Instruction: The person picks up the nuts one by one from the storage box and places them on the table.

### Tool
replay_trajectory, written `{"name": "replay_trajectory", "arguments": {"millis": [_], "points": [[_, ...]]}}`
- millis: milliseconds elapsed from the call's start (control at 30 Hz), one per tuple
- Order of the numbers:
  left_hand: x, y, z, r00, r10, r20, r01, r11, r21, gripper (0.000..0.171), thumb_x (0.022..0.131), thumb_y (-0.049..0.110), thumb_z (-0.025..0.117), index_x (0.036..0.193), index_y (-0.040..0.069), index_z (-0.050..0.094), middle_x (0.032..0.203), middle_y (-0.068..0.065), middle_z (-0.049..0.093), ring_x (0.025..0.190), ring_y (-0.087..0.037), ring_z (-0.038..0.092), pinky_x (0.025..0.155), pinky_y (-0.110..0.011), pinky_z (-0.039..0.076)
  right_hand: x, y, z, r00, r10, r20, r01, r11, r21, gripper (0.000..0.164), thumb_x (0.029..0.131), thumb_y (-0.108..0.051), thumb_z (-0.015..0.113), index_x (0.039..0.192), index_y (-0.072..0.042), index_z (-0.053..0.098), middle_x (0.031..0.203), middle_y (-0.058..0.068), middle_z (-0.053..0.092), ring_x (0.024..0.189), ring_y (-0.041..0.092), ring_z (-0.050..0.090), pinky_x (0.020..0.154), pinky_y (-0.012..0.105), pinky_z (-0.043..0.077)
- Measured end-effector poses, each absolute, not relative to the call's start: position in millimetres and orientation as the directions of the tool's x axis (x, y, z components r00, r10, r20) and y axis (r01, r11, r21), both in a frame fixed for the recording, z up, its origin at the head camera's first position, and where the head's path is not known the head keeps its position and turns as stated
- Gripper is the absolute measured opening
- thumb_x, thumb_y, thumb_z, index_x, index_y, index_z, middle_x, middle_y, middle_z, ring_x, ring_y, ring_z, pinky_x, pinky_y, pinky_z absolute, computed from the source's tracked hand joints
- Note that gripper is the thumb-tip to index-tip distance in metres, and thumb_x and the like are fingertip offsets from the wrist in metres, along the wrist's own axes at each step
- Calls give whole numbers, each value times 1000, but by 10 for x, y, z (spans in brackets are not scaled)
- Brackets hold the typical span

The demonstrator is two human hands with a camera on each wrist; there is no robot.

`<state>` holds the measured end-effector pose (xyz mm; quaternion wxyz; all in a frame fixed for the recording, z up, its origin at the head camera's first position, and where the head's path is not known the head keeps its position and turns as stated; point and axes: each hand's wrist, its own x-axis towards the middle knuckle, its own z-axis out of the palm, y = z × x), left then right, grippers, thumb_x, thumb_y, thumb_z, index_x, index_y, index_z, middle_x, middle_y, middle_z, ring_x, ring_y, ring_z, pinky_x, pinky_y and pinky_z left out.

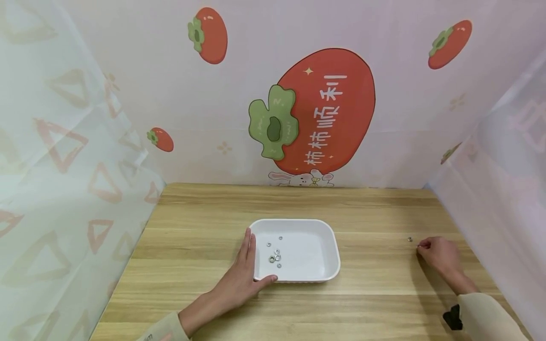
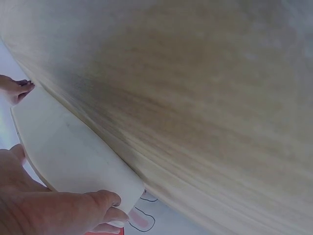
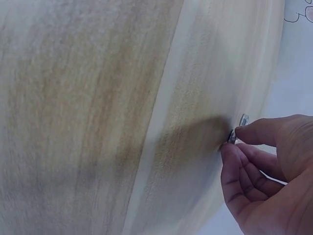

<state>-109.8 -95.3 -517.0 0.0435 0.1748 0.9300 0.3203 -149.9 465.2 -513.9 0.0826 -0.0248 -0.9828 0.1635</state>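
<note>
Pinching a small metal ring [image 3: 232, 137], probably a nut, at the far right of the tabletop [image 1: 371, 303]: right hand [image 1: 441, 255], thumb against fingertip, other fingers curled in. The ring is partly hidden by the fingertips; its exact shape can't be told. Should be light, hard, stiff, a bit slick, not fragile. Main risk is likely slipping out or rolling off. Best hold: opposite sides of the rim, thumb and index tips, little force needed.

Second ring [image 1: 410, 239] lies on the tabletop just beside that pinch, same silvery look, should handle alike. Low and tiny, so likely needs fingertips close to the wood.

Six rings [image 1: 278, 257] sit inside the white tray [image 1: 328, 241], in its left half, some nearly touching. Tray looks like plastic, so probably light and stiff, may slide if bumped; its walls and corners give a good hold.

Left hand [image 1: 239, 279] is spread round the tray's near-left corner: fingers nearly straight along the left wall, thumb out over the near rim. Left forearm comes in from bottom left, the right from bottom right, well apart, right wrist bent over the wood. Printed fruit backdrop [image 1: 226, 109] behind.
</note>
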Motion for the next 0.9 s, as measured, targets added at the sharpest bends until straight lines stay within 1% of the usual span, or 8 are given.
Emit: {"name": "replay_trajectory", "arguments": {"millis": [100,200,400,500,600,700,833,900], "points": [[-1100,-952,-5163,-935,353,14,286,734,616,121,94,60,73,168,-1,0,178,-13,-13,159,-38,23,117,-51,42,-1497,4652,-5129,-986,84,142,34,944,-328,16,87,-4,70,87,11,76,86,28,75,74,44,71,69,58,56],[-1105,-953,-5159,-936,352,15,285,731,620,121,94,60,74,168,-1,0,178,-13,-14,159,-37,24,117,-51,42,-1490,4640,-5105,-986,92,137,41,942,-334,17,89,-5,70,88,11,76,86,28,75,72,41,70,67,56,55],[-1110,-956,-5157,-936,351,3,276,733,622,122,94,60,74,169,1,-2,178,-10,-16,160,-36,22,118,-50,41,-1450,4594,-5045,-977,121,174,54,936,-349,18,91,-3,65,86,10,76,79,23,74,63,25,63,57,41,50],[-1104,-956,-5159,-936,351,8,279,731,623,122,94,58,75,168,0,-2,178,-11,-15,159,-37,23,118,-51,41,-1458,4568,-5008,-968,122,220,37,933,-357,18,90,-1,65,88,13,75,81,26,74,63,29,65,57,41,51],[-1099,-958,-5164,-937,349,3,273,730,627,122,94,58,75,169,1,-2,177,-9,-17,159,-37,24,117,-51,41,-1481,4532,-4960,-962,111,249,16,936,-353,18,90,0,66,92,16,75,84,29,74,65,35,69,57,43,53],[-1095,-958,-5167,-939,344,-4,265,730,630,122,94,58,75,169,2,-3,177,-5,-19,159,-36,23,118,-50,41,-1493,4469,-4898,-965,100,241,11,938,-347,20,92,-2,67,96,15,75,85,28,75,63,31,68,55,43,53],[-1097,-952,-5177,-939,344,5,271,730,627,122,94,59,74,169,1,-2,178,-7,-17,159,-36,23,117,-50,42,-1507,4350,-4832,-966,83,245,-5,940,-342,20,92,-5,69,97,12,77,84,24,76,62,25,66,54,38,50],[-1103,-949,-5180,-938,347,9,276,730,625,122,94,60,74,169,1,-2,177,-7,-18,160,-35,23,117,-50,42,-1522,4284,-4809,-962,72,263,-25,938,-346,19,91,-6,70,96,11,77,83,22,76,62,25,66,54,37,49]]}}
